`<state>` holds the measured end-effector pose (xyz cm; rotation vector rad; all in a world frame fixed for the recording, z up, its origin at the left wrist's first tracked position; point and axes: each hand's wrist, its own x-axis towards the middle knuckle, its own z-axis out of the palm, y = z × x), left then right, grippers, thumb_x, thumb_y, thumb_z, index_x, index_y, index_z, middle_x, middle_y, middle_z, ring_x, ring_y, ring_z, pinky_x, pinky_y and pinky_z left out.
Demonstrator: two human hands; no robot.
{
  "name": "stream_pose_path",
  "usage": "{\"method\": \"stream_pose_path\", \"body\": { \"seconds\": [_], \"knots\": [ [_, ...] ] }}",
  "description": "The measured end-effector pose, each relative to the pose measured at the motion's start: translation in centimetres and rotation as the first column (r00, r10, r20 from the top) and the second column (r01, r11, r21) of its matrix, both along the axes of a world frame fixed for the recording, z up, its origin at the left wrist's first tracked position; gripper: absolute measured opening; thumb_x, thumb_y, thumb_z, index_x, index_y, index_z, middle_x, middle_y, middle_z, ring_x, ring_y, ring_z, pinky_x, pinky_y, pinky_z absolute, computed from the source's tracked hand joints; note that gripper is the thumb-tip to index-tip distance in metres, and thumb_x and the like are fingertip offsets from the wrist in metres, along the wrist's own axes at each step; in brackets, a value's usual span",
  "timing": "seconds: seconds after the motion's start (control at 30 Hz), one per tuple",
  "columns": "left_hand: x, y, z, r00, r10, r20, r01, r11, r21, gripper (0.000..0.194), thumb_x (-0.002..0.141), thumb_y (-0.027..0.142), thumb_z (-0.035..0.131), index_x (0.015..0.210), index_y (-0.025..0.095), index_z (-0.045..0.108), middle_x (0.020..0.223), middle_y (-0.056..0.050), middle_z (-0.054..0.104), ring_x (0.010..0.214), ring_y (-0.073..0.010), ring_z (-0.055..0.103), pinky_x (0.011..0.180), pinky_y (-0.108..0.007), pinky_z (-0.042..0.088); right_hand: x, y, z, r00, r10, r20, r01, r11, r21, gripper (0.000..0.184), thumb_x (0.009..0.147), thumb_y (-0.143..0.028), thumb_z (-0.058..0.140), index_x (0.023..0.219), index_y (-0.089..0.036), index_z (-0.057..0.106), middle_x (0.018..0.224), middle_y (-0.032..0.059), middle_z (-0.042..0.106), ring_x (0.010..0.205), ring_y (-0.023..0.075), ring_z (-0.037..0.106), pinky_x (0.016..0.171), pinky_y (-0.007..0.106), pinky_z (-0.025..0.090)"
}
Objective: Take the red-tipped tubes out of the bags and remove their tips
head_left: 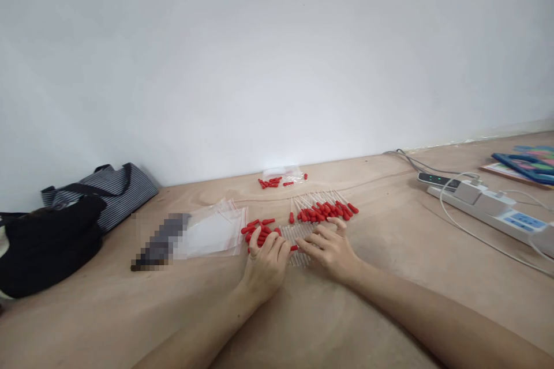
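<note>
Low over the table, my left hand (266, 262) is closed, with a red rubber bulb (294, 248) showing at its fingertips. Just to the right, my right hand (331, 251) has its fingers bent and drawn together at the same bulb; what they pinch is hidden. Beneath and between both hands lies a row of clear dropper tubes (294, 233). A pile of loose red bulbs (259, 236) touches my left hand. Beyond my right hand, several droppers with red bulbs (326, 210) lie side by side, their tubes pointing toward the wall.
Near the wall lies a clear bag (281, 173) with more red bulbs (270, 183) beside it. Flat zip bags (216, 230) and a blurred dark object (162, 242) are at left, past them a black bag (56, 248) and striped bag (125, 190). A power strip (497, 210) with cables stands right.
</note>
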<state>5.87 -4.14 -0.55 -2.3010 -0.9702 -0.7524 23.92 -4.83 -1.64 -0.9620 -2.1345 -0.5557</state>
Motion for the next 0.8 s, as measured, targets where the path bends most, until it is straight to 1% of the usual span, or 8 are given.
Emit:
{"method": "stream_pose_path", "body": {
  "seconds": [0.07,0.13,0.2,0.37,0.5,0.67,0.8],
  "knots": [
    [0.12,-0.12,-0.03,0.996,-0.020,0.091,0.025,0.998,-0.060,0.020,0.085,0.025,0.041,0.076,0.020,0.058,0.074,-0.001,0.065,0.082,-0.0173,0.056,0.097,-0.045,0.017,0.11,0.10,-0.24,1.000,-0.005,0.007,0.005,1.000,0.002,0.024,0.083,-0.011,0.041,0.087,-0.024,0.061,0.063,-0.0033,0.059,0.067,0.0106,0.048,0.089,0.037,0.016],
    [0.13,-0.13,-0.10,0.987,-0.033,0.157,0.048,0.994,-0.097,0.018,0.084,0.028,0.044,0.077,0.022,0.060,0.077,-0.001,0.065,0.083,-0.0178,0.055,0.096,-0.045,0.018,0.21,0.23,-0.36,1.000,-0.006,0.014,0.006,1.000,-0.015,0.025,0.083,-0.010,0.038,0.083,-0.022,0.060,0.064,-0.0025,0.058,0.065,0.0103,0.047,0.088,0.036,0.016],
    [0.10,-0.07,-0.23,0.981,-0.047,0.189,0.066,0.993,-0.097,0.017,0.083,0.029,0.046,0.076,0.024,0.061,0.080,-0.001,0.065,0.086,-0.0182,0.055,0.096,-0.046,0.017,0.24,0.35,-0.40,1.000,-0.005,0.026,0.006,0.999,-0.032,0.026,0.084,-0.010,0.036,0.081,-0.021,0.060,0.066,-0.0016,0.058,0.066,0.0105,0.046,0.088,0.036,0.016],
    [0.12,0.10,-0.56,0.977,-0.070,0.203,0.086,0.994,-0.071,0.016,0.082,0.029,0.048,0.079,0.025,0.063,0.086,-0.002,0.066,0.090,-0.0197,0.054,0.096,-0.048,0.017,0.01,0.40,-0.43,0.999,-0.016,0.045,0.016,1.000,-0.004,0.021,0.084,-0.016,0.039,0.081,-0.021,0.059,0.066,-0.0010,0.056,0.065,0.0115,0.043,0.078,0.033,0.019],
    [0.26,-0.01,-0.52,0.977,-0.071,0.202,0.082,0.995,-0.050,0.016,0.081,0.027,0.050,0.072,0.025,0.064,0.087,-0.001,0.066,0.091,-0.0197,0.054,0.096,-0.048,0.017,-0.23,0.21,-0.44,0.998,-0.054,0.031,0.055,0.998,-0.026,0.021,0.083,-0.018,0.041,0.071,-0.020,0.058,0.061,-0.0013,0.053,0.061,0.0106,0.040,0.069,0.030,0.019],
    [0.26,-0.26,-0.30,0.976,-0.075,0.206,0.087,0.995,-0.051,0.013,0.078,0.025,0.053,0.069,0.025,0.063,0.088,-0.001,0.066,0.093,-0.0201,0.054,0.097,-0.049,0.015,-0.25,0.00,-0.23,0.998,-0.057,-0.019,0.056,0.997,-0.050,0.030,0.086,-0.030,0.040,0.063,-0.018,0.055,0.057,-0.0016,0.052,0.058,0.0097,0.040,0.066,0.030,0.018],
    [0.19,-0.27,-0.29,0.976,-0.069,0.205,0.083,0.995,-0.061,0.014,0.078,0.025,0.053,0.069,0.025,0.064,0.088,-0.002,0.065,0.094,-0.0205,0.053,0.097,-0.049,0.015,-0.34,-0.20,-0.19,0.996,-0.079,-0.047,0.075,0.994,-0.084,0.035,0.086,-0.035,0.040,0.059,-0.018,0.054,0.055,-0.0015,0.053,0.056,0.0091,0.041,0.063,0.030,0.017]
  ]
}}
